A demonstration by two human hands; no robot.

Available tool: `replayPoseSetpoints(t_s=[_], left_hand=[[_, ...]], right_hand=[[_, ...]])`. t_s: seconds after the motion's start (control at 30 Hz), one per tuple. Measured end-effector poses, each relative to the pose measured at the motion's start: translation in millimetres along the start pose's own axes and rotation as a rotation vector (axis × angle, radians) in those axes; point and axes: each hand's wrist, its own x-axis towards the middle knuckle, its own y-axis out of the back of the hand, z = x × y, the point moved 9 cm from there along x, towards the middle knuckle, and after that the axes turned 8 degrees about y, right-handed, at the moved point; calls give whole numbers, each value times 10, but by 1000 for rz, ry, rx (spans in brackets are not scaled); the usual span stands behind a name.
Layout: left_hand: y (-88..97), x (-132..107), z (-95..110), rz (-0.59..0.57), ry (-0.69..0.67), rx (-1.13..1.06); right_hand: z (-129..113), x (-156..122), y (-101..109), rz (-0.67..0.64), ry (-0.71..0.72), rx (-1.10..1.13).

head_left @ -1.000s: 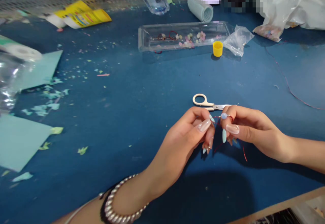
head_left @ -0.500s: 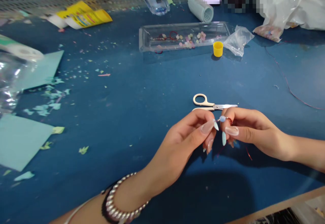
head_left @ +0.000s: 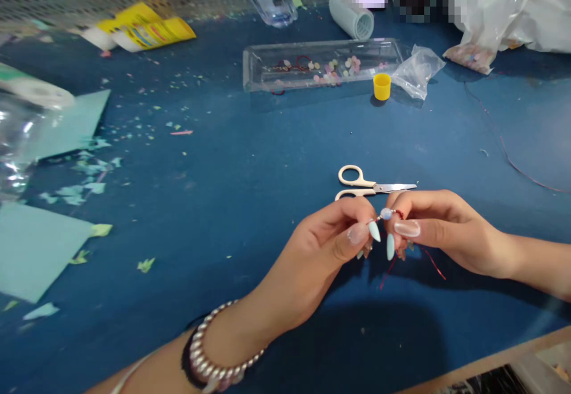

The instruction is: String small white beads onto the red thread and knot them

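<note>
Spanning the gap: bluish bead [head_left: 386,213] on red cord [head_left: 399,213], axis roughly 8-to-2 o'clock. Left hand [head_left: 319,254] pinches strand at 8; right hand [head_left: 452,234], slightly nearer, grips at 2.

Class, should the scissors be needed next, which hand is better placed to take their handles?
Probably the left hand, nearer the scissors' handles; the right hand is by the blades. Both hold beaded cord.

Moderate light reaches the table [head_left: 223,203], with soft dark shadows below the left hand [head_left: 316,251] and right hand [head_left: 464,233]. Glare streaks the clear plastic [head_left: 15,144] at the left, where the edge looks smeared and stretched. Coarse pixel blocks mask patches at upper right.
</note>
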Motion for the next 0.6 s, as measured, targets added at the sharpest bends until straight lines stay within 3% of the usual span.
replayPoseSetpoints(t_s=[0.27,0.43,0.5,0.6], left_hand=[[-86,25,-101,-121,193,51],[-213,17,-154,-333,325,29],[-210,28,-133,-325,309,-1],[-145,56,-82,-209,246,-44]], right_hand=[[-77,32,29,-12,-1,-153],[-73,46,34,-22,18,-189],[-73,50,25,-31,20,-195],[-32,47,47,1,-38,-160]])
